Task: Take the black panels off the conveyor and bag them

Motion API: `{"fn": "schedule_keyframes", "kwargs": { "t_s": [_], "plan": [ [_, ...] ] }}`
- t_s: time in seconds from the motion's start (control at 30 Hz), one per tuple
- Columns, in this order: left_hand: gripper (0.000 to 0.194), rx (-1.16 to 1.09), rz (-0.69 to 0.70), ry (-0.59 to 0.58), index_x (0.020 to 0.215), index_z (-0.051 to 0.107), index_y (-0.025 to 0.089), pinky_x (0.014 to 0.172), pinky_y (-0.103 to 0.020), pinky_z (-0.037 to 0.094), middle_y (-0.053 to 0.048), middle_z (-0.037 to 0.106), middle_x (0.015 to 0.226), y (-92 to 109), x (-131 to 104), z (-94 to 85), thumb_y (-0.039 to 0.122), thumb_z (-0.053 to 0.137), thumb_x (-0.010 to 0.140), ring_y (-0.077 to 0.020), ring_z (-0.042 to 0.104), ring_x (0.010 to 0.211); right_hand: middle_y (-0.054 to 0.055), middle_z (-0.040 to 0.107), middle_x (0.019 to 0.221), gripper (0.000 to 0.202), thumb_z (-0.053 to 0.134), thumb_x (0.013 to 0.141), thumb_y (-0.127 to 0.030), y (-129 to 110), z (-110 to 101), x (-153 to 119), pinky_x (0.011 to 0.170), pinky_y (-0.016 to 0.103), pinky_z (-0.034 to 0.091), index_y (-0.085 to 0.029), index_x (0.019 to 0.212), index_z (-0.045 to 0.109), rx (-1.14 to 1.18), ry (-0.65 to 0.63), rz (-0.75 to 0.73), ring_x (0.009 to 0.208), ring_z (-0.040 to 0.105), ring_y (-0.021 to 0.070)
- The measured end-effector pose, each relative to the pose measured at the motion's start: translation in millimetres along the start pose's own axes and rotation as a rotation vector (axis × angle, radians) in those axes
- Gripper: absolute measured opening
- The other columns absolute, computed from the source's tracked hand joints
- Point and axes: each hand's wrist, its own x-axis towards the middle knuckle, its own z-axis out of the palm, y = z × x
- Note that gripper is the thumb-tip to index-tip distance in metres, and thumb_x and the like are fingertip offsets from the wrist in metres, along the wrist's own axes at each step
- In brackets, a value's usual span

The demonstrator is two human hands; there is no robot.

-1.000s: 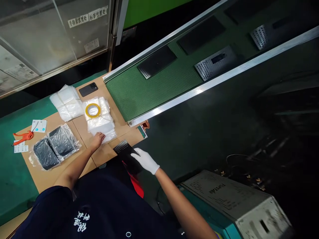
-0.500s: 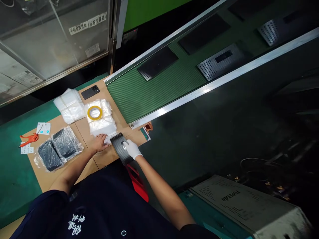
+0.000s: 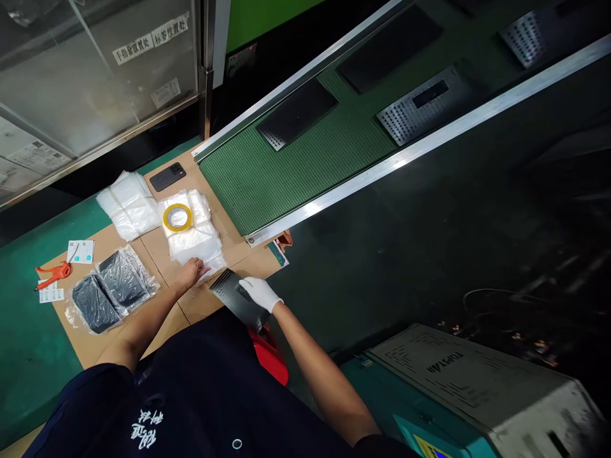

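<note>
My right hand (image 3: 259, 292), in a white glove, grips a flat dark perforated plate (image 3: 235, 299) that lies tilted over the near edge of the cardboard-covered table (image 3: 200, 304). My bare left hand (image 3: 191, 272) rests on the near end of a stack of clear plastic bags (image 3: 195, 236), fingers on the top bag. A yellow roll of tape (image 3: 177, 217) sits on that stack. The plate's far corner almost touches the bags.
A second bag stack (image 3: 128, 205) and a black phone (image 3: 167, 176) lie further back. Two bagged dark plates (image 3: 111, 288), labels (image 3: 80, 251) and an orange tool (image 3: 53, 273) are at left. A green conveyor (image 3: 296, 159) carries more plates. A grey machine (image 3: 477, 388) stands at lower right.
My right hand brought the dark plate up from the table's edge toward the bag stack, then drew it slightly back. My left hand stayed on the bags.
</note>
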Motion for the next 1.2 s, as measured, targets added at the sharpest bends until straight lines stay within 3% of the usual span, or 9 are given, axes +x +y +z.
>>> {"fn": "schedule_keyframes", "kwargs": {
  "t_s": [0.13,0.33,0.43,0.6,0.73,0.9,1.07,1.13,1.2],
  "plan": [
    [0.035,-0.002,0.014,-0.062,0.083,0.070,0.018,0.087,-0.036,0.051,-0.009,0.069,0.090,1,1,-3.2,0.035,0.048,0.104,-0.0235,0.063,0.090,0.010,0.081,0.101,0.035,0.051,0.102,-0.035,-11,3,12,0.086,0.030,0.047,-0.018,0.090,0.079,-0.018,-0.078,-0.055,0.097,0.070,0.0242],
    [0.023,-0.006,-0.002,-0.105,0.086,0.076,0.019,0.080,-0.031,0.052,-0.007,0.072,0.089,3,2,-5.8,0.024,0.056,0.096,-0.0206,0.066,0.084,0.014,0.080,0.102,0.038,0.049,0.104,-0.035,-23,4,43,0.081,0.030,0.045,-0.015,0.091,0.079,-0.086,-0.092,-0.010,0.095,0.070,0.0259],
    [0.027,0.005,-0.042,-0.051,0.093,0.076,0.019,0.083,-0.032,0.054,-0.008,0.073,0.093,8,0,-5.4,0.023,0.051,0.099,-0.0200,0.067,0.085,0.015,0.079,0.109,0.037,0.049,0.104,-0.036,-23,2,51,0.084,0.030,0.044,-0.015,0.096,0.079,-0.123,-0.083,0.020,0.102,0.070,0.0266],
    [0.027,0.063,-0.091,0.064,0.114,0.071,0.019,0.103,-0.037,0.050,-0.011,0.071,0.115,17,-13,-3.2,0.024,0.048,0.103,-0.0233,0.064,0.113,0.015,0.079,0.115,0.039,0.046,0.106,-0.036,-25,0,49,0.086,0.029,0.043,-0.015,0.100,0.079,-0.151,-0.088,0.031,0.106,0.069,0.0259],
    [0.018,0.131,-0.112,0.029,0.108,0.070,0.019,0.099,-0.041,0.051,-0.011,0.070,0.110,12,-22,-0.4,0.019,0.066,0.090,-0.0274,0.063,0.109,0.015,0.079,0.115,0.040,0.045,0.107,-0.035,-23,-4,48,0.085,0.029,0.042,-0.014,0.103,0.079,-0.159,-0.078,0.051,0.107,0.070,0.0261],
    [0.008,0.185,-0.129,0.031,0.093,0.067,0.020,0.092,-0.038,0.052,-0.010,0.067,0.096,8,-26,1.9,0.015,0.060,0.092,-0.0259,0.063,0.100,0.018,0.078,0.118,0.045,0.042,0.109,-0.038,-20,-7,50,0.084,0.028,0.042,-0.011,0.107,0.079,-0.154,-0.037,0.099,0.110,0.069,0.0272],
    [0.019,0.199,-0.078,0.092,0.102,0.066,0.019,0.098,-0.041,0.051,-0.012,0.067,0.104,17,-34,-4.6,0.024,0.047,0.101,-0.0260,0.062,0.106,0.019,0.077,0.121,0.047,0.038,0.110,-0.036,-29,5,47,0.085,0.028,0.042,-0.012,0.110,0.077,-0.147,0.027,0.144,0.111,0.069,0.0267],
    [0.024,0.201,-0.014,0.100,0.113,0.066,0.017,0.105,-0.045,0.048,-0.015,0.067,0.118,18,-38,-9.4,0.031,0.051,0.099,-0.0288,0.059,0.120,0.018,0.077,0.120,0.046,0.037,0.110,-0.036,-34,12,44,0.084,0.027,0.042,-0.013,0.111,0.077,-0.140,0.039,0.144,0.109,0.069,0.0247],
    [0.044,0.211,0.093,0.083,0.133,0.060,0.014,0.115,-0.051,0.040,-0.019,0.060,0.141,15,-42,-14.3,0.037,0.056,0.096,-0.0336,0.048,0.140,0.017,0.077,0.119,0.044,0.037,0.110,-0.036,-38,18,42,0.084,0.026,0.041,-0.015,0.111,0.076,-0.131,0.042,0.136,0.107,0.070,0.0231]
  ]
}}
